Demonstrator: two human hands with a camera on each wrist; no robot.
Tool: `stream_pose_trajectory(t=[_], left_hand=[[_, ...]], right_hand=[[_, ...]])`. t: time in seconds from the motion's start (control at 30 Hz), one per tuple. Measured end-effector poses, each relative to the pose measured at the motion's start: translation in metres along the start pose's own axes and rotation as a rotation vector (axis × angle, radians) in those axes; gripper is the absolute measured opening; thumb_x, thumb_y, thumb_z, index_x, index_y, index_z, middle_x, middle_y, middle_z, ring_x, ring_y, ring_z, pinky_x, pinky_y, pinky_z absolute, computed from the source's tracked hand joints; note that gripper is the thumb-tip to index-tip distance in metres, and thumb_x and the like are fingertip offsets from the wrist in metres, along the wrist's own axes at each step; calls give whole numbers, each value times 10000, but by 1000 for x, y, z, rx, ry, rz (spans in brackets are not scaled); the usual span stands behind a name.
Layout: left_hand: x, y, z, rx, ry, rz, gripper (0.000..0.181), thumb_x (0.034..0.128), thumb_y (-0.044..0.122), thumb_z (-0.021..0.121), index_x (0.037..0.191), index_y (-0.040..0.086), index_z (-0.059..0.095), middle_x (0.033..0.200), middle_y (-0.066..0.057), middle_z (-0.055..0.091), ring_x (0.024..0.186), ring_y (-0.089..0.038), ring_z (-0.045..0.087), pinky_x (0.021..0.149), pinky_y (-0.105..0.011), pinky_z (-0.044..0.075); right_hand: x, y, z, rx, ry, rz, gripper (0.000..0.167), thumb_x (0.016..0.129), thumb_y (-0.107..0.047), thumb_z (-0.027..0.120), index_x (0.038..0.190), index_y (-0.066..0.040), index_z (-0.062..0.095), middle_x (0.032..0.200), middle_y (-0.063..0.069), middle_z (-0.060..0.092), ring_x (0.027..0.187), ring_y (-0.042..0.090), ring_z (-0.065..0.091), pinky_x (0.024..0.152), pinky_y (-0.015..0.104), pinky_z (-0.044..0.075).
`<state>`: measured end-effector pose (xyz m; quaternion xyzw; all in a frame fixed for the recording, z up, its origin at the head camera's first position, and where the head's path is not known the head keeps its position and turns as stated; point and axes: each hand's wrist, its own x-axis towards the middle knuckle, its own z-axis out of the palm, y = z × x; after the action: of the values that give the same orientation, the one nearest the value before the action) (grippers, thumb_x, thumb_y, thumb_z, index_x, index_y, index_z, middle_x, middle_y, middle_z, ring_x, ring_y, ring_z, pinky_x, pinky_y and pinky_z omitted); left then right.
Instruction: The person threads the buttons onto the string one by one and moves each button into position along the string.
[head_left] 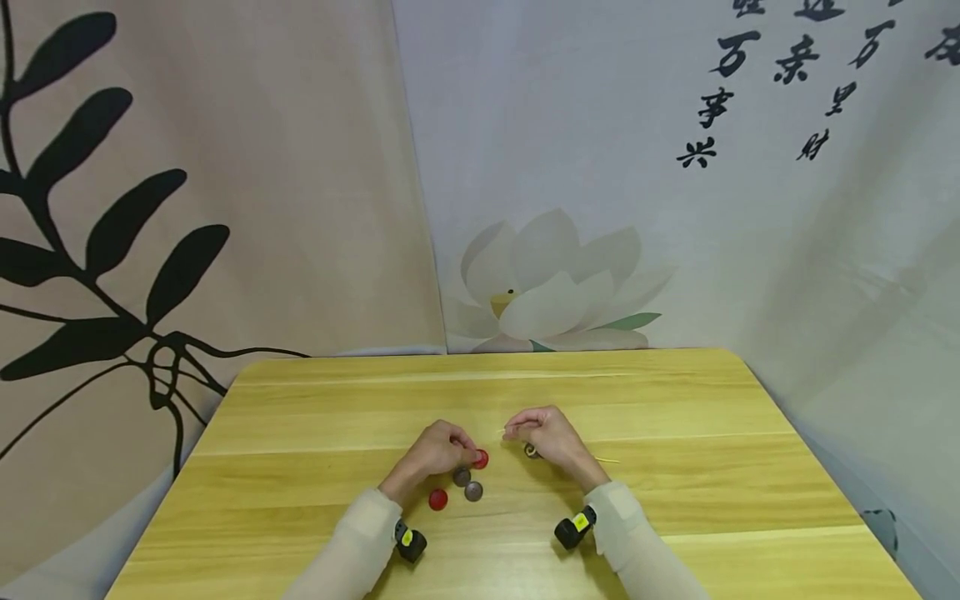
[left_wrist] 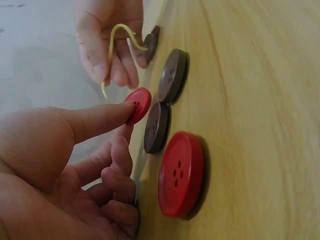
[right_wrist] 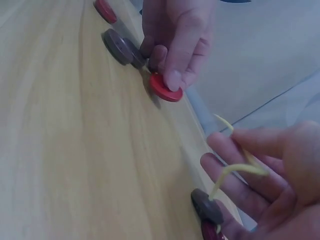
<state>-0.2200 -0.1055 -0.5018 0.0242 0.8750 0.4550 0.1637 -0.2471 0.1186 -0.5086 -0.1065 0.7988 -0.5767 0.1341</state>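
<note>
My left hand (head_left: 435, 450) pinches a red four-hole button (left_wrist: 141, 106) between thumb and fingers, raised off the table. My right hand (head_left: 551, 437) pinches a yellow cord (right_wrist: 235, 169) near one end, and its short tip points out past the fingertips. A dark brown button (right_wrist: 206, 206) is strung on that cord, with a dark red button (right_wrist: 212, 231) against it, both hanging below the right hand. Near the left hand, two brown buttons (left_wrist: 172, 76) and a larger-looking red button (left_wrist: 181, 175) lie flat on the table.
The wooden table (head_left: 675, 533) has light yellow grain and rounded far corners. Behind it hangs a pale curtain (head_left: 315, 208) printed with dark leaves, a lotus and writing. The cord's tail (head_left: 607, 460) shows to the right of the right wrist.
</note>
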Motion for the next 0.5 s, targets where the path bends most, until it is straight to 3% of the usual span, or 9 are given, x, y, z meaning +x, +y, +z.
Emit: stream_pose_trajectory(t=[0.27,0.5], left_hand=[[-1,2,-2,-41,63,8,98,872,184,732,857,87,735,863,-31,645,740,-181,506,617,-286,395],[-2,3,-1,-106,99,14,97,890,173,716,882,76,714,843,-38,637,724,-171,518,629,-285,423]], right_hand=[[-1,-4,1,-37,-6,-33,126,947,-34,609,969,17,722,868,91,747,886,267,715,613,242,458],[-4,-8,2,-39,-2,-37,134,954,-43,598,981,11,717,873,65,738,912,290,711,723,331,511]])
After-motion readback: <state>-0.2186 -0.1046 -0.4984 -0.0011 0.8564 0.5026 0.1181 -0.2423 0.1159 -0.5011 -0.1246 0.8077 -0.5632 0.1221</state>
